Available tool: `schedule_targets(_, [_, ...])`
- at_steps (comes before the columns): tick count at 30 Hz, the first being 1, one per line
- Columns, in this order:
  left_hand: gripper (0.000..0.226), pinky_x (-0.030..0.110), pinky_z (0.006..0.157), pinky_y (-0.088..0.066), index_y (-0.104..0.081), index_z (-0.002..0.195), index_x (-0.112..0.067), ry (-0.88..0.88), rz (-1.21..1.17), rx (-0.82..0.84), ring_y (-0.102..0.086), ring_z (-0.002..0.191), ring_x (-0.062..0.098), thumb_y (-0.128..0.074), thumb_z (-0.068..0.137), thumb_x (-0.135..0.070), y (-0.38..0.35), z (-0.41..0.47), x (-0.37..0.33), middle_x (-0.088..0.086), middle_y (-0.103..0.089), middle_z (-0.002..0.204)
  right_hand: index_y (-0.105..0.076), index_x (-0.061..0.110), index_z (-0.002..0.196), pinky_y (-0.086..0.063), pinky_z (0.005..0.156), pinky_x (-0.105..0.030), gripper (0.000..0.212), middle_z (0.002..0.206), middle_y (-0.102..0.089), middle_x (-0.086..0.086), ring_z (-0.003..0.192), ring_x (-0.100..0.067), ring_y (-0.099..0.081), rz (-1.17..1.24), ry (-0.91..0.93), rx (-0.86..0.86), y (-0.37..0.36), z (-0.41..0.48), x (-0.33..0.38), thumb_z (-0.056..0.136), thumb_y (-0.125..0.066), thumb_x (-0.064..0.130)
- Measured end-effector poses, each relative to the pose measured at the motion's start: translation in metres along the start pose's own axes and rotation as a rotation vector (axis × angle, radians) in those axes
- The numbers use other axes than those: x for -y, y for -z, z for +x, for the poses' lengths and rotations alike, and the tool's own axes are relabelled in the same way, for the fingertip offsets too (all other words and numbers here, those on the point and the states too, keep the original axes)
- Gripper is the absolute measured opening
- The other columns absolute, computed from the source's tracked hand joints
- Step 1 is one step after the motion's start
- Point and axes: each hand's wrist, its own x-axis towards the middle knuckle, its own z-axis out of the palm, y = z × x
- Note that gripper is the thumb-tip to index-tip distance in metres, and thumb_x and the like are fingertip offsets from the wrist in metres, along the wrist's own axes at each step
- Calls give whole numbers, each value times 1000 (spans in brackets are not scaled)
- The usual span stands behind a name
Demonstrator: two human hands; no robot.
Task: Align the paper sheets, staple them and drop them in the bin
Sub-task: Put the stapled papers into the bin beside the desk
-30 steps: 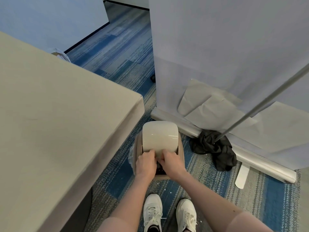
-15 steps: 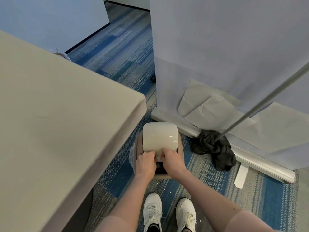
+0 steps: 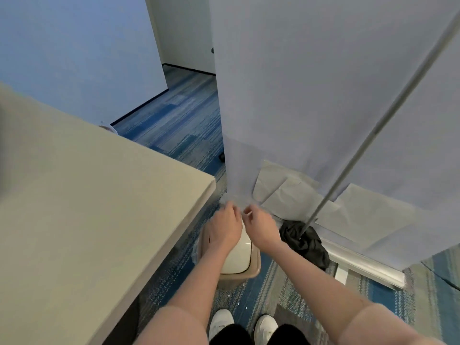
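Both hands are off the bin [image 3: 254,268] now. Half a second ago they were pressed together at the near edge of its cream lid [image 3: 237,255], fingers down at the opening. We now see them raised above the far end of the bin, close together but not touching.

Left hand [image 3: 224,229]: back toward us, fingers loosely curled downward, nothing seen in them. Right hand [image 3: 261,227]: also loosely curled, thumb near the forefinger, nothing seen in its hold. Motion blur softens the fingertips of both.

The camera has tipped upward too. More of the pale banner screen [image 3: 323,95] and the far floor shows than before, and the bin sits lower in view.

The bin stands on the blue carpet [image 3: 174,125], just beside the edge of the table [image 3: 87,207], directly under the forearms. Its lid lies over the top. We cannot see the paper sheets and cannot tell whether they are inside.

Black cloth [image 3: 310,244] is heaped right of the bin at the foot of a slanting grey pole [image 3: 373,135], as before. White shoes [image 3: 221,322] are at the bottom edge.
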Motion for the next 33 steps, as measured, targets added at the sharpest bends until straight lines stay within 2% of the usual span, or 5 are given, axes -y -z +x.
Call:
schedule_targets(7, [26,37,81,-44,-56,111,-10,-124,-277,-122,-61,100,28,-40,99,-27,126,-59,-120,11,-67,108,-59,9,105,-48,83,-42,21,109,-64,-16,101,-34,-59,91,145,-293,141,-45,71,94,-44,19])
schedule_targets(12, [22,43,86,-48,-56,105,-13,-144,-384,-431,-62,100,26,-43,97,-29,232,-120,-135,6,-68,106,-61,8,106,-40,79,-29,21,106,-64,-16,100,-29,-59,204,344,-411,203,-91,169,94,-49,19])
schedule_targets(22, [27,39,86,-46,-57,107,-12,158,-177,-836,-63,96,27,-41,98,-32,410,-261,36,6,-68,103,-60,9,110,-44,86,-33,22,112,-61,-11,92,-20,-57,397,744,-128,126,-222,386,96,-48,22])
schedule_targets(28, [25,40,87,-47,-56,108,-15,433,-52,-918,-64,93,25,-41,98,-32,441,-348,152,5,-69,100,-60,12,113,-49,90,-39,23,113,-63,-5,99,-20,-60,410,881,193,28,-300,456,96,-49,24])
schedule_targets(33, [24,41,87,-45,-57,101,-16,618,-15,-921,-62,96,29,-41,96,-33,439,-411,231,7,-68,97,-60,14,115,-44,84,-28,23,113,-64,-4,95,-17,-59,381,925,428,-40,-345,486,96,-49,20])
